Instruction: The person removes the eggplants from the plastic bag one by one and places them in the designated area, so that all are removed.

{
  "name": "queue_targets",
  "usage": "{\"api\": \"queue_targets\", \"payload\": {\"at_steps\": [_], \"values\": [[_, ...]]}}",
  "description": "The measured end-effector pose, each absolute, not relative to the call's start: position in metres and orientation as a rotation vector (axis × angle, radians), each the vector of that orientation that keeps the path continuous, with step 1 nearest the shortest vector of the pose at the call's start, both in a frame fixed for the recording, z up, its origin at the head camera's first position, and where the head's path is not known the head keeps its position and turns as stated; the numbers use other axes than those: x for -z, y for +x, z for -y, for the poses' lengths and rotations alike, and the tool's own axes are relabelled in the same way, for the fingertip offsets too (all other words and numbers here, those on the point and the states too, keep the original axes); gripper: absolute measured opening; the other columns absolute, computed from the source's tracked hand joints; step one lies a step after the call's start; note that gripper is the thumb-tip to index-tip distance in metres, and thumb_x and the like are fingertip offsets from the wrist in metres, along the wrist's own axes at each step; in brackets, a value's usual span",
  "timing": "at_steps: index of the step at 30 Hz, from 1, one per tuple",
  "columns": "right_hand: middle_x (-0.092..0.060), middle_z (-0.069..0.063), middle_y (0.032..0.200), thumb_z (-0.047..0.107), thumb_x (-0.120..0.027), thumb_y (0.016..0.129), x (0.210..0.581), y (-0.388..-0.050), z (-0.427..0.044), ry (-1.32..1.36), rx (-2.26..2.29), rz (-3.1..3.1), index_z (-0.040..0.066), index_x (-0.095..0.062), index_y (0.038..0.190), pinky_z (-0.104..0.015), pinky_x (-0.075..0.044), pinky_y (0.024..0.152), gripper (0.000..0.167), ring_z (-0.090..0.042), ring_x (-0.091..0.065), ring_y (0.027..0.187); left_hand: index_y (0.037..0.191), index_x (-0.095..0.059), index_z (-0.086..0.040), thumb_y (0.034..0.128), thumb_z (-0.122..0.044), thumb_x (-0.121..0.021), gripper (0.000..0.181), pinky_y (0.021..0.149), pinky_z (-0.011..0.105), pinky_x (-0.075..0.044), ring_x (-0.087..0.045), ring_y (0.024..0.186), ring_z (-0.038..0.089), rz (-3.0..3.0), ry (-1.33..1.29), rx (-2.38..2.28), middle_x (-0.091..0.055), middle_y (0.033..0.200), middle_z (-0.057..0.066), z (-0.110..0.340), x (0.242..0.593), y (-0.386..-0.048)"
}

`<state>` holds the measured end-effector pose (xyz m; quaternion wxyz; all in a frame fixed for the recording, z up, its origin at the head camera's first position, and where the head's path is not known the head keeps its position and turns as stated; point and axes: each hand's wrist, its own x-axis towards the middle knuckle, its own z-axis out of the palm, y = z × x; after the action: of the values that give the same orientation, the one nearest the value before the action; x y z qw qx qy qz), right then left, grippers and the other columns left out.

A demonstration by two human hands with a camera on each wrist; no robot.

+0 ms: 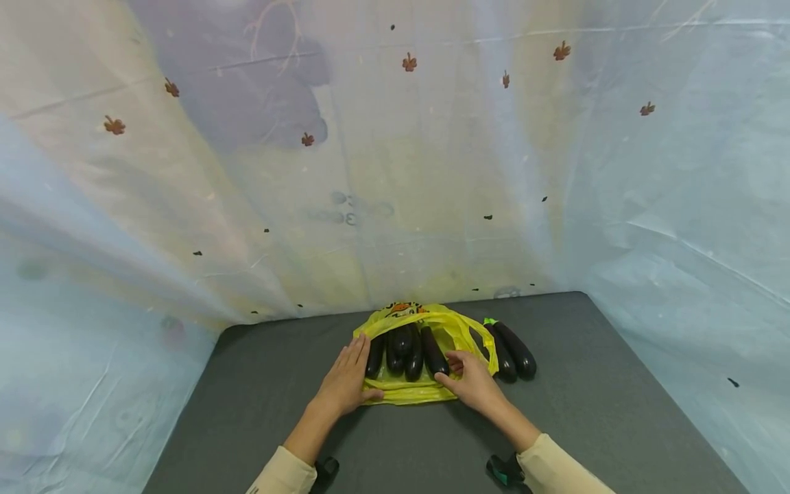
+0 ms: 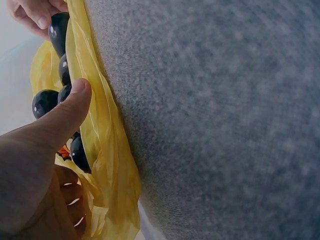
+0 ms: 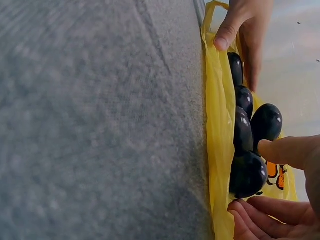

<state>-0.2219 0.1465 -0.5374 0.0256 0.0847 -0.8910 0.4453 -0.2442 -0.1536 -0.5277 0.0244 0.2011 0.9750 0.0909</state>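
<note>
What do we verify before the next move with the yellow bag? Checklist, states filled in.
1. Yellow plastic bag mouth open: ok, eggplants visible inside.
2. Left hand at bag's left side: ok, thumb over the front rim.
3. Right hand at rightmost bagged eggplant: ok, thumb and fingers on either side of it.
4. Firmness of that hold: cannot tell.
5. No eggplant outside the bag: not ok, two loose eggplants lie to its right.
6. Bag underside untorn: cannot tell, hidden.
</note>
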Motion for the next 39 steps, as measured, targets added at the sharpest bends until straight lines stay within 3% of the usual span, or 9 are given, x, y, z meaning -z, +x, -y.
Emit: {"api": "queue_targets", "payload": {"at_steps": [39], "values": [[-0.071,-0.016,0.123,0.020,-0.085,0.095,0.5402,-0.2261,-0.1447,0.245,-1.374,2.762,-0.004,-0.067,0.140,-0.052,-0.061,0.091,0.055,-0.031,-0.071,0.105,0.170,-0.018,0.003,0.0904,-0.054,-0.084,0.118,0.133,0.053,-0.020,-0.018,0.164,0.038,-3.017,0.617,-0.318,-0.013,0.178,0.022,0.1536,0.5241,-0.2413]]}}
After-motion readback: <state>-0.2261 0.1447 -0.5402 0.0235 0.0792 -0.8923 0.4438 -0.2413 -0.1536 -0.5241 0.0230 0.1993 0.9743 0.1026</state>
